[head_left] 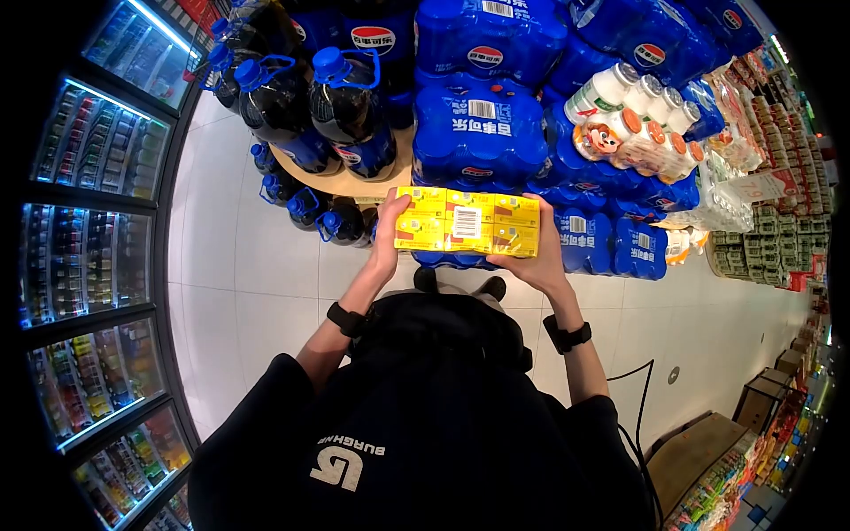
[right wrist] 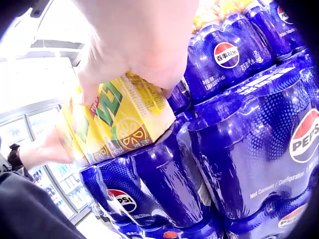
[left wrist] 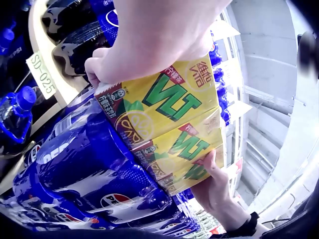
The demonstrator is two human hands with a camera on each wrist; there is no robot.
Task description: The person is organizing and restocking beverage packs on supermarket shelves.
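Observation:
A yellow shrink-wrapped multipack of lemon tea cartons (head_left: 467, 223) is held level in front of the body, its barcode side facing up in the head view. The left hand (head_left: 386, 234) grips its left end. At the other end, the right hand (head_left: 547, 258) grips it, with the thumb along the near side and fingers at the far side. Green VLT lettering shows on the cartons in the left wrist view. Blue-wrapped Pepsi packs (right wrist: 154, 184) lie right under the pack's lower edge in the right wrist view.
Stacked blue Pepsi packs (head_left: 478, 133) rise ahead. Large cola bottles (head_left: 350, 115) with blue caps stand on a rounded shelf to the left. White bottles with orange caps (head_left: 633, 133) sit on the stack at right. Lit drink coolers (head_left: 93, 265) line the far left, beyond a tiled floor (head_left: 257, 327).

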